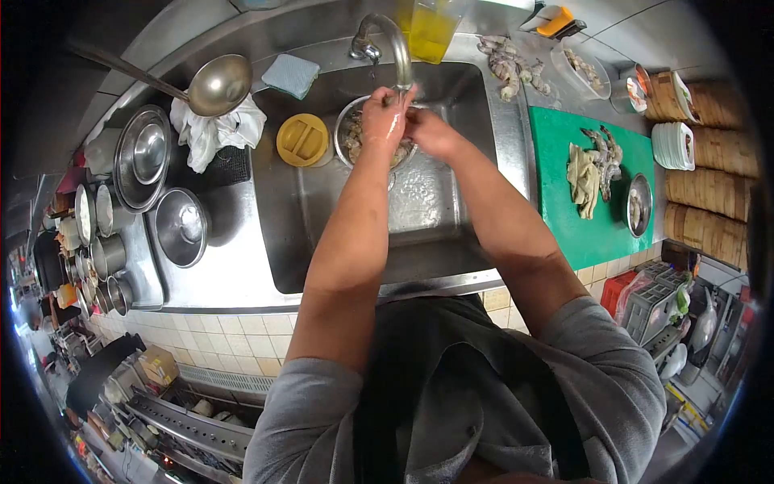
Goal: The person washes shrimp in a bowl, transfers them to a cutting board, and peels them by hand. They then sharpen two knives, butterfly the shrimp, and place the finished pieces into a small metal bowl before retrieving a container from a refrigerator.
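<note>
Both hands are together under the curved metal faucet (389, 36), above a metal bowl (343, 145) that stands in the sink (282, 234). Peeled-looking shrimp (352, 137) lie in the bowl. My left hand (382, 121) is wet, its fingers bent and closed near the spout; a small dark bit shows between them, too small to name. Close against it, my right hand (432, 134) is curled, its fingertips partly hidden behind the left hand. What it holds, if anything, is not visible.
A yellow round lidded container (304, 139) stands in the sink beside the bowl. On the right, a green cutting board (556, 189) bears whole shrimp (606, 157), a cloth (582, 181) and a metal bowl (638, 206). A ladle (219, 85) and metal bowls (181, 227) are left.
</note>
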`<state>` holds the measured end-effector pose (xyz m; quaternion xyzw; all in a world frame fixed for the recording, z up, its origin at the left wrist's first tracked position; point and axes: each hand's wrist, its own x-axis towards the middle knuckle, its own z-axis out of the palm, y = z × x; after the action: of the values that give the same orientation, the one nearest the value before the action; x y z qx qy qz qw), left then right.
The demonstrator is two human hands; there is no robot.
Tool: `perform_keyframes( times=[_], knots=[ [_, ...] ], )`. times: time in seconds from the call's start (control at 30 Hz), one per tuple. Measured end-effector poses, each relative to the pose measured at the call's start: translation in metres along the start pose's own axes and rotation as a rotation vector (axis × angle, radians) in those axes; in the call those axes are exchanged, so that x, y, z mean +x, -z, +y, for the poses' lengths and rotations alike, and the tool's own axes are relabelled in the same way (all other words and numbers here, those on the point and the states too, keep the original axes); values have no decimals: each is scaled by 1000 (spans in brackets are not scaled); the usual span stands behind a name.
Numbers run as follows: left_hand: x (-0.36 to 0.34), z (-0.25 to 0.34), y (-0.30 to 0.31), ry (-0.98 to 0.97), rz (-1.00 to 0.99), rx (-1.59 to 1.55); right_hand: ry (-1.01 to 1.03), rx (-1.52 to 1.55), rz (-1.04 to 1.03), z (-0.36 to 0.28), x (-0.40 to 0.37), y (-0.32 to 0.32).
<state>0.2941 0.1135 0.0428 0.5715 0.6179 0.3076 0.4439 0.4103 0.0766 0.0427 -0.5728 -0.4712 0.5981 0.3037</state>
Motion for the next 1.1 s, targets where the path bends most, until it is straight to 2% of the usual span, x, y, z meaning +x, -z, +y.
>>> perform_keyframes(
  times=[0.07,0.17,0.2,0.27,0.33,0.4,0.43,0.47,0.6,0.67,0.7,0.77,0.8,0.87,0.9,0.93,1.0,1.03,1.07,1.1],
  knots=[
    [-1,-12,0,161,-131,-848,-46,55,-41,32,20,13],
    [-18,-15,13,134,-71,-712,-94,357,136,1,3,16],
    [-20,-19,19,131,-74,-710,-91,359,138,-4,3,19],
    [-25,-34,30,156,-234,-528,-59,156,19,-6,3,28],
    [-26,-42,41,178,-287,-546,-73,81,-49,-17,1,35],
    [-27,-48,52,220,-428,-580,-91,7,-119,-20,3,42],
    [-28,-49,57,221,-427,-582,-67,-147,-188,-22,7,48],
    [-29,-51,64,259,-507,-650,-42,-302,-257,-21,10,50],
    [-36,-56,84,306,-692,-868,-57,-331,-350,-44,3,43],
    [-41,-59,86,307,-686,-929,-106,-18,-482,-37,9,40],
    [-42,-61,87,310,-682,-988,-106,-20,-485,-27,14,37],
    [-43,-62,87,257,-636,-1033,-122,449,-599,1,25,29],
    [-44,-64,87,205,-594,-1075,-124,449,-602,6,24,24],
    [-40,-67,86,171,-527,-1020,-260,517,-279,15,24,14],
    [-40,-68,87,142,-463,-963,-280,389,-183,19,27,6],
    [-41,-69,86,143,-458,-965,-282,387,-187,23,26,5],
    [-40,-69,81,168,-227,-1021,-327,323,-80,25,22,1],
    [-41,-69,77,170,-222,-1023,-441,360,-60,22,23,-1],
    [-42,-69,72,192,-157,-1025,-441,357,-62,20,21,-3],
    [-42,-70,67,212,-94,-1027,-429,512,-140,17,16,-7]
  ],
)
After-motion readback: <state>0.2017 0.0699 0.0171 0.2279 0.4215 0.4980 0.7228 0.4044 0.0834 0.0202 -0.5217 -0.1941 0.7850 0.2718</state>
